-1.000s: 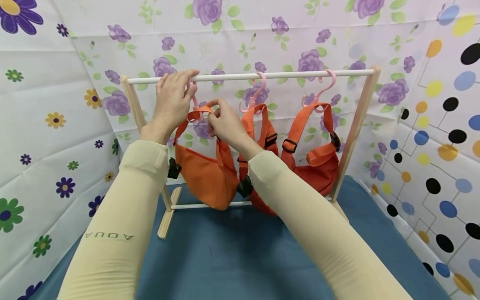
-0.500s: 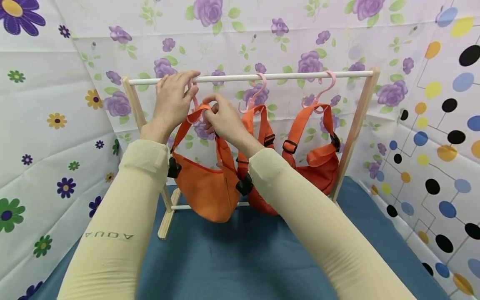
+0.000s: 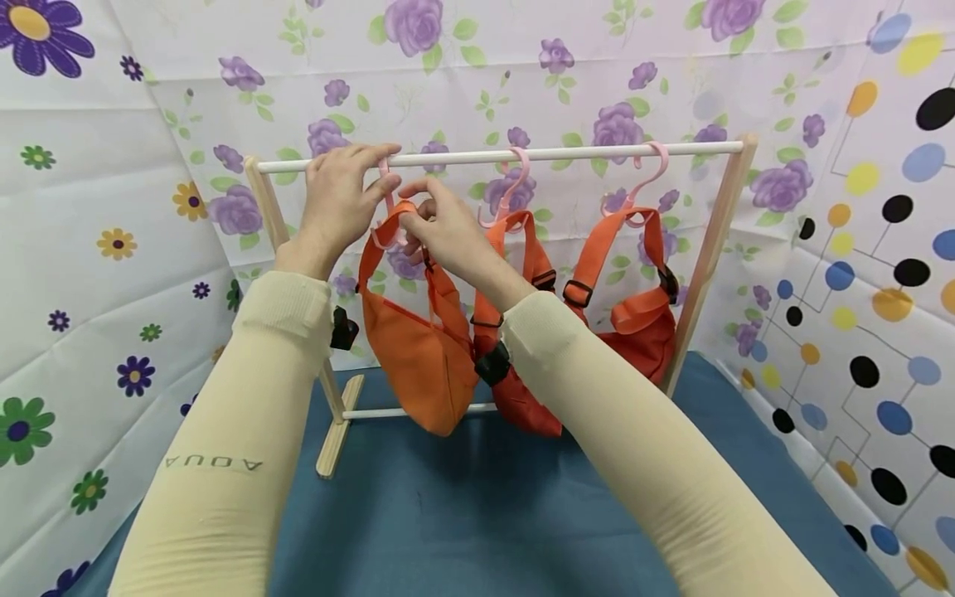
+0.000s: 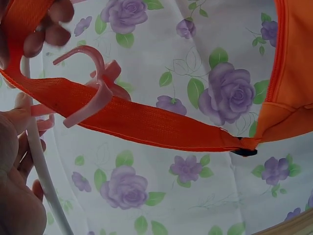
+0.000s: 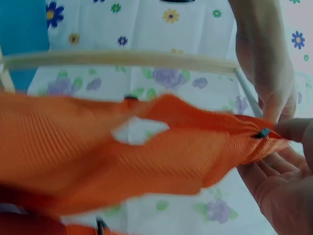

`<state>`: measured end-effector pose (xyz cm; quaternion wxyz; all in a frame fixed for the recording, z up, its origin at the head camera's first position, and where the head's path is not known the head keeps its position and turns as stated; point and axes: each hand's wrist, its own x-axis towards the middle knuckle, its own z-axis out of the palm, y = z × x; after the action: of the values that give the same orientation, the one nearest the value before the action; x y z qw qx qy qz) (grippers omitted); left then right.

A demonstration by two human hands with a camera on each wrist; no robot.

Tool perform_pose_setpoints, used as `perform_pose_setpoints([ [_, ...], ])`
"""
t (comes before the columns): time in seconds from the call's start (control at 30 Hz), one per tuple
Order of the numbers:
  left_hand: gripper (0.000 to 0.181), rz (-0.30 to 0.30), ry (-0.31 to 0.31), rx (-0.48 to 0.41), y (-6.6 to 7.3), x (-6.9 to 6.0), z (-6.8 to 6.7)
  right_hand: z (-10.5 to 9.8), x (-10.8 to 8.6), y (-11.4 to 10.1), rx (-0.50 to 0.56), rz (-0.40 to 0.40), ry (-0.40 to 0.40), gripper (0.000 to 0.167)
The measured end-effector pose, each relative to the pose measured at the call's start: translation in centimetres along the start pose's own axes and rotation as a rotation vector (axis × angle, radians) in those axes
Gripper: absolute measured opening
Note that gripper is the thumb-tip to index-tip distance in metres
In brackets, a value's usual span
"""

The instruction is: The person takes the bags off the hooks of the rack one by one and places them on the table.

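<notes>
An orange bag (image 3: 421, 365) hangs at the left of the rack, its strap (image 4: 146, 122) looped over a pink hanger (image 4: 100, 88). My left hand (image 3: 336, 203) grips the white rail (image 3: 567, 153) and the top of that hanger, fingers over the bar. Beside it my right hand (image 3: 455, 236) pinches the strap near the hanger's lower hooks. In the right wrist view the strap (image 5: 161, 156) runs into the right hand's fingers (image 5: 279, 171), with the left hand (image 5: 274, 93) behind.
Two red-orange bags hang on pink hangers to the right, one in the middle (image 3: 522, 402) and one (image 3: 642, 344) near the right wooden post (image 3: 709, 265). The rack's left foot (image 3: 341, 427) stands on blue cloth (image 3: 462, 531). Patterned sheets surround it.
My right hand has risen slightly with the strap. The orange bag has swung and turned, and the middle bag has shifted a little. My left hand stays on the rail.
</notes>
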<state>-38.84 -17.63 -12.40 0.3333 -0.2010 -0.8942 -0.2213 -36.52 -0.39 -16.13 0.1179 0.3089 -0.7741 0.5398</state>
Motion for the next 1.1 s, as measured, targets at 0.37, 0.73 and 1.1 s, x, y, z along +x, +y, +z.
perform_pose_setpoints([
  [0.37,0.049,-0.036,-0.009,0.033,0.2,0.3,-0.3,0.1,0.1,-0.5,-0.371,0.003,0.054,0.006],
  [0.73,0.047,-0.048,-0.015,0.036,0.4,0.5,-0.2,0.2,-0.3,-0.9,-0.245,-0.08,0.142,0.007],
  [1.1,0.047,-0.043,-0.052,0.034,0.3,0.6,-0.4,-0.9,-1.7,-0.9,-0.079,-0.196,0.109,0.005],
])
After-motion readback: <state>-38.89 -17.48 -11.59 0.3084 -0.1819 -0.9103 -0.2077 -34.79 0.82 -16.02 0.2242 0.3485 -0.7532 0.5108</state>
